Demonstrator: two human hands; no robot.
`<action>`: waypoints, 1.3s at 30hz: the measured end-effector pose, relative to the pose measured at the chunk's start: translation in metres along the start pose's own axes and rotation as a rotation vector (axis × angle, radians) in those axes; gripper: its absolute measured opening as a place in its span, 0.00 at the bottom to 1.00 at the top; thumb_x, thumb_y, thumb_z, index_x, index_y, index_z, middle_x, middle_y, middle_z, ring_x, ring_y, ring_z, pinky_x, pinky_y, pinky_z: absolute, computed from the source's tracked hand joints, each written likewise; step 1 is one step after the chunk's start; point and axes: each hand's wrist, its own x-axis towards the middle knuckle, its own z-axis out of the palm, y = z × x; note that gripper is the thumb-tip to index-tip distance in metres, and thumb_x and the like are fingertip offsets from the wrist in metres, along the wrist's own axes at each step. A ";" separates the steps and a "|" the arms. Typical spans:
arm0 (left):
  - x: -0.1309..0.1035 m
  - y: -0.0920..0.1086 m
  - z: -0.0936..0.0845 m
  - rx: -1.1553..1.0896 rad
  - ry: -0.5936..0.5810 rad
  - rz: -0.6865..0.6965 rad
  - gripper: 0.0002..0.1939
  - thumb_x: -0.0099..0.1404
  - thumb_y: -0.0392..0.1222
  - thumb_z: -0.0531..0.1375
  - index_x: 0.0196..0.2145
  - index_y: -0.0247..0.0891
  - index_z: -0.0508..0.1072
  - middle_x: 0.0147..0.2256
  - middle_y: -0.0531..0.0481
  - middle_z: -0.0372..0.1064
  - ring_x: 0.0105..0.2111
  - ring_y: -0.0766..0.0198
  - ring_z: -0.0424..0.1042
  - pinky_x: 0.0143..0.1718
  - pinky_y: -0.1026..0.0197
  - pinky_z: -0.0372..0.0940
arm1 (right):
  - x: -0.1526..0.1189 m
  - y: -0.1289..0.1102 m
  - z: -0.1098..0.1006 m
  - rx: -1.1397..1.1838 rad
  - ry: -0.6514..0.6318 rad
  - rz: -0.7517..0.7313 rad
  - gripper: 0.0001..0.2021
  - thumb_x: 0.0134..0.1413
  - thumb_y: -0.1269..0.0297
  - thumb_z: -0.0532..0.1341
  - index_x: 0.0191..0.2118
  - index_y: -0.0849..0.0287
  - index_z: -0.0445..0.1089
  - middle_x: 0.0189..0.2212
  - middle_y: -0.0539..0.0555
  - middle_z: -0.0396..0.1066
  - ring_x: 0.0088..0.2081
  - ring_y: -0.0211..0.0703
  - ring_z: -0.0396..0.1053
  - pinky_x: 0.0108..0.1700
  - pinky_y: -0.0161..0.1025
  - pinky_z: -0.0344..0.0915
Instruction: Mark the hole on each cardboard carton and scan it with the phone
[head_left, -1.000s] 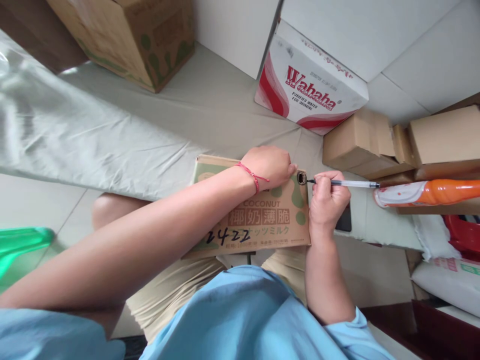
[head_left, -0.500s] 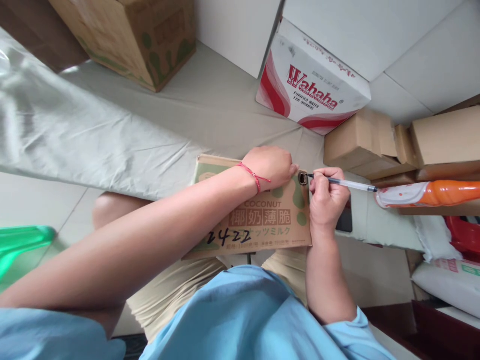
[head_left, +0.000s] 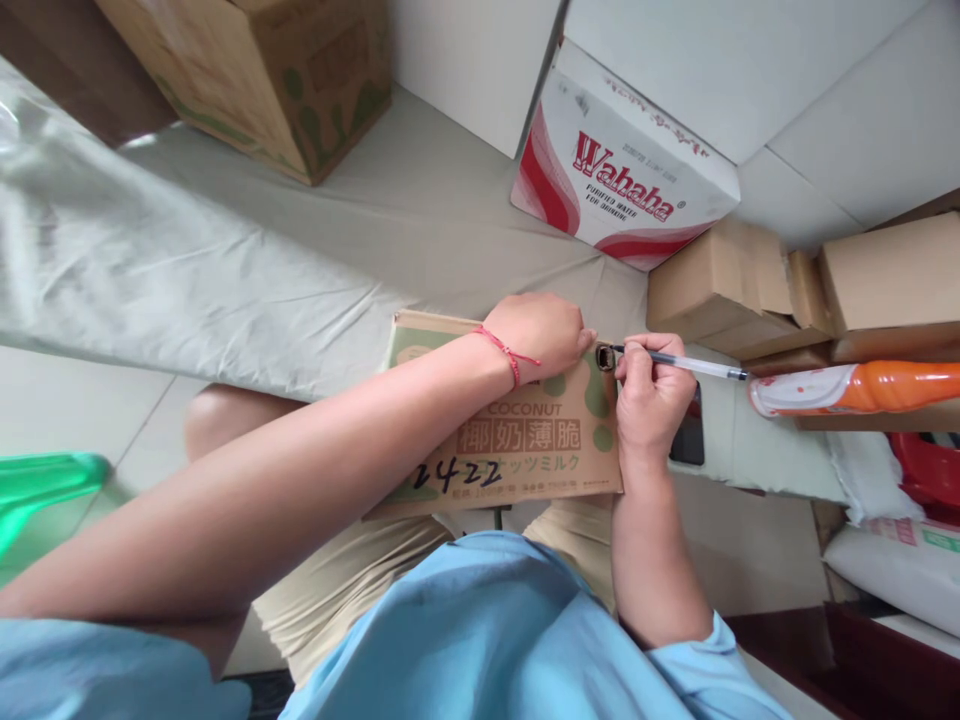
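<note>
Right hand [head_left: 655,392] pinches pen [head_left: 705,368], nudged up to hole [head_left: 605,358], likely the work spot. Left hand [head_left: 541,338] curled on carton [head_left: 540,475], grip unclear

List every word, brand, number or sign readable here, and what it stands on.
"Wahaha ®": white-and-red water carton
"PURIFIED WATER FOR DRINKING": same carton
"COCONUT": cardboard box
"椰奶薄脆": same box
"ナッツミルク": same box, start unclear
"2422", handwritten: same box
Too small or blurred: other print on the carton and box, marks on the orange bottle and white sack.
</note>
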 end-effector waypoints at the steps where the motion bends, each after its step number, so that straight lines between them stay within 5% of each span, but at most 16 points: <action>1: 0.000 0.000 0.000 -0.003 0.001 0.000 0.29 0.80 0.54 0.49 0.54 0.38 0.86 0.50 0.34 0.84 0.52 0.43 0.82 0.51 0.51 0.73 | 0.000 0.000 0.000 0.005 -0.003 -0.001 0.06 0.61 0.62 0.61 0.33 0.55 0.70 0.23 0.45 0.67 0.25 0.36 0.66 0.32 0.34 0.63; 13: 0.000 0.000 0.000 -0.014 0.005 -0.001 0.29 0.79 0.54 0.48 0.54 0.37 0.86 0.51 0.33 0.84 0.53 0.41 0.82 0.52 0.49 0.74 | -0.001 0.002 0.000 -0.007 -0.026 -0.018 0.07 0.62 0.61 0.62 0.33 0.56 0.71 0.24 0.46 0.68 0.25 0.36 0.65 0.31 0.34 0.63; 17: -0.001 0.000 0.000 -0.019 0.002 0.009 0.29 0.79 0.54 0.48 0.53 0.37 0.86 0.50 0.33 0.84 0.53 0.40 0.82 0.52 0.48 0.74 | -0.004 0.006 -0.004 0.092 0.108 -0.016 0.06 0.64 0.60 0.63 0.37 0.56 0.71 0.24 0.45 0.68 0.25 0.35 0.67 0.30 0.33 0.64; 20: -0.001 0.000 -0.001 -0.017 -0.009 0.015 0.29 0.79 0.53 0.48 0.52 0.36 0.86 0.50 0.32 0.84 0.52 0.40 0.82 0.52 0.48 0.74 | 0.002 0.025 -0.025 0.197 0.157 0.079 0.15 0.63 0.50 0.67 0.44 0.55 0.70 0.27 0.46 0.72 0.24 0.34 0.67 0.28 0.32 0.64; 25: 0.000 0.001 -0.001 -0.002 -0.031 0.007 0.30 0.79 0.53 0.47 0.52 0.35 0.85 0.51 0.32 0.83 0.52 0.39 0.82 0.51 0.47 0.75 | 0.012 0.079 -0.084 -0.043 -0.193 0.550 0.32 0.42 0.31 0.72 0.36 0.56 0.69 0.22 0.48 0.72 0.19 0.34 0.64 0.21 0.32 0.59; 29: 0.000 0.001 -0.002 0.009 -0.039 -0.002 0.31 0.78 0.54 0.47 0.52 0.35 0.85 0.51 0.32 0.83 0.52 0.37 0.82 0.51 0.46 0.74 | 0.002 0.111 -0.096 -0.233 -0.357 0.654 0.33 0.36 0.29 0.75 0.20 0.54 0.63 0.13 0.48 0.62 0.15 0.32 0.51 0.17 0.34 0.45; 34: -0.001 0.001 -0.001 0.024 -0.024 -0.006 0.31 0.78 0.55 0.46 0.49 0.36 0.86 0.51 0.32 0.83 0.51 0.37 0.82 0.50 0.45 0.74 | 0.001 0.132 -0.084 -0.440 -0.367 0.583 0.33 0.44 0.25 0.69 0.28 0.56 0.74 0.21 0.53 0.72 0.24 0.42 0.66 0.30 0.39 0.61; 37: 0.000 0.000 0.000 0.028 -0.014 0.004 0.32 0.78 0.56 0.46 0.47 0.37 0.86 0.49 0.33 0.83 0.50 0.37 0.82 0.49 0.46 0.74 | 0.008 0.142 -0.102 -0.624 -0.224 0.526 0.35 0.54 0.29 0.64 0.47 0.60 0.77 0.38 0.62 0.80 0.41 0.53 0.75 0.46 0.47 0.69; 39: 0.001 -0.001 0.000 0.021 -0.020 0.005 0.31 0.78 0.56 0.47 0.47 0.37 0.86 0.48 0.34 0.84 0.49 0.39 0.82 0.49 0.46 0.74 | 0.006 0.148 -0.122 -0.753 -0.127 0.523 0.39 0.57 0.32 0.63 0.58 0.65 0.73 0.53 0.72 0.77 0.57 0.64 0.72 0.59 0.55 0.66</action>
